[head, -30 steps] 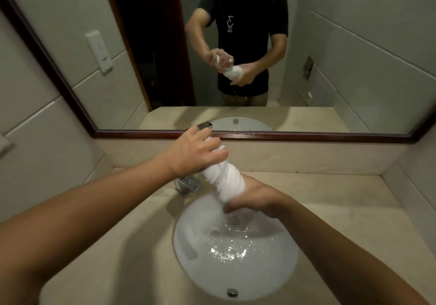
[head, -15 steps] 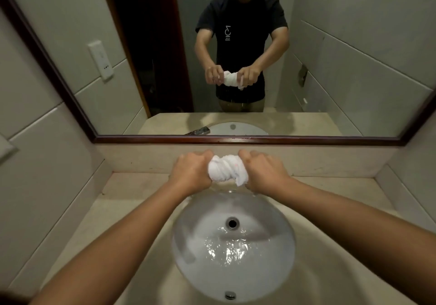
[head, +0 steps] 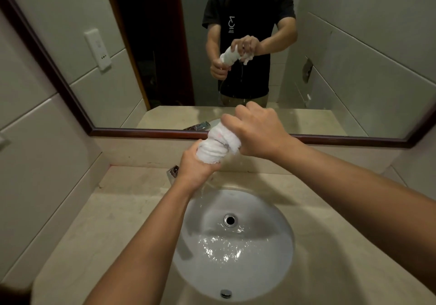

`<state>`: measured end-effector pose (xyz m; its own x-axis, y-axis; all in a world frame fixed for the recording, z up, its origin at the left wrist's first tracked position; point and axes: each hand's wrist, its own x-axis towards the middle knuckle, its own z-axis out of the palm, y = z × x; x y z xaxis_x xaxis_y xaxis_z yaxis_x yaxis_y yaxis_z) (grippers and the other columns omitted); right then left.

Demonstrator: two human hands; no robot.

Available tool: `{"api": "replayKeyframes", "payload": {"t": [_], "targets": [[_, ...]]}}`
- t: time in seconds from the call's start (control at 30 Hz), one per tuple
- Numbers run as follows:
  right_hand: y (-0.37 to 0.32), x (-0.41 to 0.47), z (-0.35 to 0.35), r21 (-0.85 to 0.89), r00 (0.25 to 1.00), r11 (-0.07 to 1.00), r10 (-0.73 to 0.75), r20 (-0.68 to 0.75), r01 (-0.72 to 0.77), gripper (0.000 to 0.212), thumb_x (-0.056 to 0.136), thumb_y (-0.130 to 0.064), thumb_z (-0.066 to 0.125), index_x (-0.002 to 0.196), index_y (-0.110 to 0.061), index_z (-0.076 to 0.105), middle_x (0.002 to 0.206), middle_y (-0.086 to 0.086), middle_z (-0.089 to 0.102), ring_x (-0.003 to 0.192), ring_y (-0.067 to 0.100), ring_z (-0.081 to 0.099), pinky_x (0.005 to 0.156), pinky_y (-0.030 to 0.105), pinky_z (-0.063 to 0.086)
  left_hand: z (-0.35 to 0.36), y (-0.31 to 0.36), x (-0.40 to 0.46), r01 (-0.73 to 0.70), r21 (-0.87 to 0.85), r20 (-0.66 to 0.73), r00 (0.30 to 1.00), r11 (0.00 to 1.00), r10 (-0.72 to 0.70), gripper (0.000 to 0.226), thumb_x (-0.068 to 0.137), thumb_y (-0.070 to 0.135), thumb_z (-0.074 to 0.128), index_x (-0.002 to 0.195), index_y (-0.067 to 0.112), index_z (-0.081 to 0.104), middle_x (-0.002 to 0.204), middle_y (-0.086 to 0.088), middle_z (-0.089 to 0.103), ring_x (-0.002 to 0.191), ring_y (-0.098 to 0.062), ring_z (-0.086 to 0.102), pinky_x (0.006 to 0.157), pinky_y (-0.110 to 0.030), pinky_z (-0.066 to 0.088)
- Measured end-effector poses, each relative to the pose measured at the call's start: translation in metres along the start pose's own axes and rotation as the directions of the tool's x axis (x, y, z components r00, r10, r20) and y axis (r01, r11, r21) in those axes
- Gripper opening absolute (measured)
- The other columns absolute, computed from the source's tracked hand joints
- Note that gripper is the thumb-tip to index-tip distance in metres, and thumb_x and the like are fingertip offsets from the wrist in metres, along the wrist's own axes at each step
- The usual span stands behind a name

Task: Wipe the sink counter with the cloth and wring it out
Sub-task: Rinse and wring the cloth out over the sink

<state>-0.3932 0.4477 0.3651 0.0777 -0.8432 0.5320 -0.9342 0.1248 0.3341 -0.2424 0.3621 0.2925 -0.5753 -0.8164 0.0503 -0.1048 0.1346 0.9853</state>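
Your left hand and right hand grip the twisted white cloth above the wet basin, set in a beige counter below the mirror.

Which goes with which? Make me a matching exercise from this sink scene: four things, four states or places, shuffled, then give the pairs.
Things:
1. cloth
2. left hand
3. right hand
4. drain

States or places:
A. grips the cloth's upper end
B. twisted, white, held above the basin
C. at the bottom of the basin, uncovered
D. grips the cloth's lower end

Pairs: 1-B, 2-D, 3-A, 4-C
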Motion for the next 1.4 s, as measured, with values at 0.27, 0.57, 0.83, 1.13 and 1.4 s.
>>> {"api": "replayKeyframes", "payload": {"t": [0.27,0.57,0.83,1.13,1.4], "targets": [[0.001,-0.018,0.025,0.070,0.999,0.997,0.029,-0.021,-0.028,0.047,0.063,-0.008,0.080,0.106,-0.017,0.064,0.081,0.005,0.055,0.067,0.024,0.049,0.044,0.025,0.026,-0.020,-0.006,0.015,-0.188,0.347,0.177,0.975,0.919,0.133,0.066,0.060,0.014,0.084,0.106,0.048,0.051,0.095,0.009,0.064,0.084,-0.017,0.063,0.071,-0.038,0.055],[0.001,-0.022,0.035,0.018,0.968,0.987,-0.156,-0.199,0.162,0.025,0.078,-0.006,0.071,0.102,-0.014,0.066,0.079,0.007,0.058,0.064,0.022,0.042,0.047,0.031,0.030,-0.020,-0.008,0.004,0.235,-0.033,0.676,0.721,0.971,-0.152,0.075,0.049,0.037,0.095,0.107,0.007,0.060,0.086,-0.011,0.068,0.074,-0.022,0.065,0.066,-0.032,0.056],[-0.014,-0.031,0.024,0.091,0.990,0.995,0.059,-0.130,-0.048,0.047,0.070,-0.013,0.078,0.114,-0.018,0.064,0.103,0.008,0.059,0.081,0.027,0.050,0.061,0.035,0.037,-0.012,-0.026,-0.012,0.334,-0.261,0.559,0.817,0.906,-0.140,0.083,0.055,0.054,0.087,0.111,-0.001,0.060,0.077,-0.014,0.065,0.066,-0.024,0.063,0.062,-0.032,0.054],[-0.032,-0.047,-0.027,0.517,0.315,-0.703,0.410,0.856,-0.489,0.074,0.060,-0.066,0.080,0.122,-0.037,0.052,0.132,0.008,0.054,0.118,0.033,0.054,0.093,0.066,0.047,-0.025,-0.023,-0.005,-0.431,0.841,0.182,0.794,0.326,0.580,0.062,0.065,0.065,0.050,0.110,0.025,0.066,0.094,0.005,0.068,0.082,-0.023,0.061,0.065,-0.034,0.044],[-0.082,-0.073,0.035,0.095,0.257,-0.993,0.073,0.964,-0.076,0.061,0.080,-0.048,0.072,0.116,0.000,0.062,0.107,0.023,0.071,0.092,0.039,0.071,0.088,0.055,0.054,-0.034,-0.042,-0.005,-0.648,0.760,0.480,0.505,-0.052,0.717,0.060,0.059,0.046,0.067,0.113,0.020,0.063,0.097,-0.002,0.065,0.090,-0.028,0.057,0.068,-0.035,0.033]]}}
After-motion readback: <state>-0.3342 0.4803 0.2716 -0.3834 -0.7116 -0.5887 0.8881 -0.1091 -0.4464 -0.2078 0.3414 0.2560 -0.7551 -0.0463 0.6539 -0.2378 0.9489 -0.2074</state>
